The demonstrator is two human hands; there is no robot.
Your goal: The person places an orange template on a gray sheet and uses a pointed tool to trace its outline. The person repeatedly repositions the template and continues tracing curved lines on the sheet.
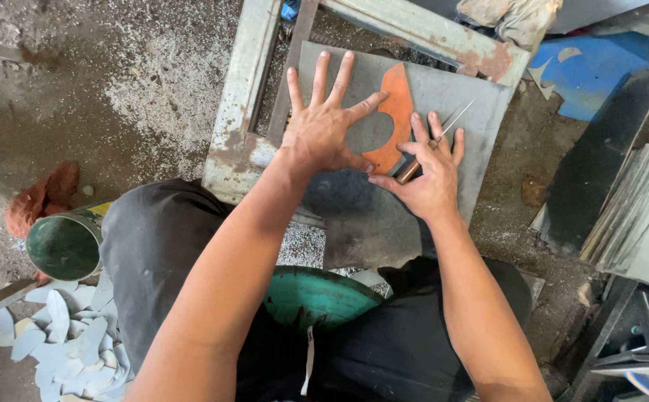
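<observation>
Orange curved template [393, 119] lies flat on the grey sheet [451, 149], upper centre of the frame, just right of the middle. My left hand [324, 126] is pressed flat on it, fingers spread wide, thumb and palm edge pinning the template's left side against the sheet; nothing gripped, just holding it down. My right hand [430, 175] sits just right of the template, fingers curled tight around a scriber [432, 145] with a brown handle and thin metal tip; tip points up and right, lying against the template's right edge as far as I can tell. Exact contact point of the tip is hidden by my fingers. The sheet rests across a worn, rust-stained metal frame [243, 112] that runs from the upper centre down toward mid-left. Below it, bottom centre, a green round stool seat [313, 294] shows between my knees, dark trousers on both sides. Lower left corner: pile of pale cut-out pieces [64, 342] on the floor, same rounded shape family. Just above the pile, left edge, a green tin can [64, 242], open top, with a reddish rag [45, 197] beside it. Right edge of the frame: stack of grey sheets [637, 216] leaning; a blue sheet [600, 71] in the upper right. Floor is dusty concrete with pale grit.
</observation>
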